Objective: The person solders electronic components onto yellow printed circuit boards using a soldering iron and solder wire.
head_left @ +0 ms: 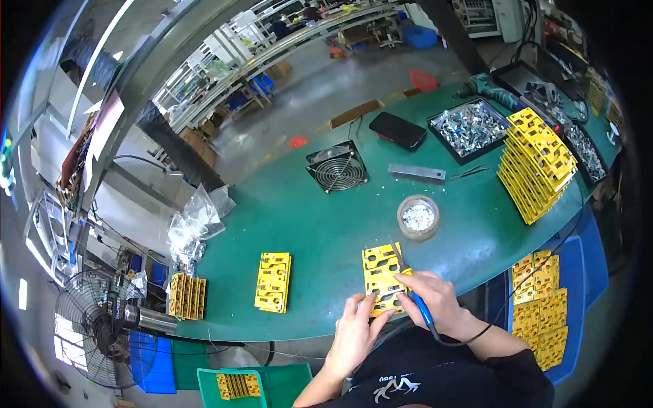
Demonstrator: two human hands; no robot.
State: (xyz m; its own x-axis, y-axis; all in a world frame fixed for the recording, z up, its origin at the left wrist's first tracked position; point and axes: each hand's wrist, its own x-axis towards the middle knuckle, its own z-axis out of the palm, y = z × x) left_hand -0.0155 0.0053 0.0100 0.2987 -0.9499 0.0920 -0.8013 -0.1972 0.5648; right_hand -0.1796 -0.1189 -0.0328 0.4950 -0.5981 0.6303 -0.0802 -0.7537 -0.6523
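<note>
A yellow circuit board panel with dark cut-outs lies on the green bench in front of me. My left hand grips its near edge, with thumb and fingers on the panel. In my right hand is a soldering iron with a blue handle and yellow collar, its tip pointing away over the panel's right side. Just beyond stands a round container with whitish bits inside. Left of my hands lies a small stack of similar yellow panels.
Tall panel stack at right; parts tray, phone, grey metal bar, tweezers and small fan farther back. The iron's cord runs right. Blue bin and green bin sit below the bench.
</note>
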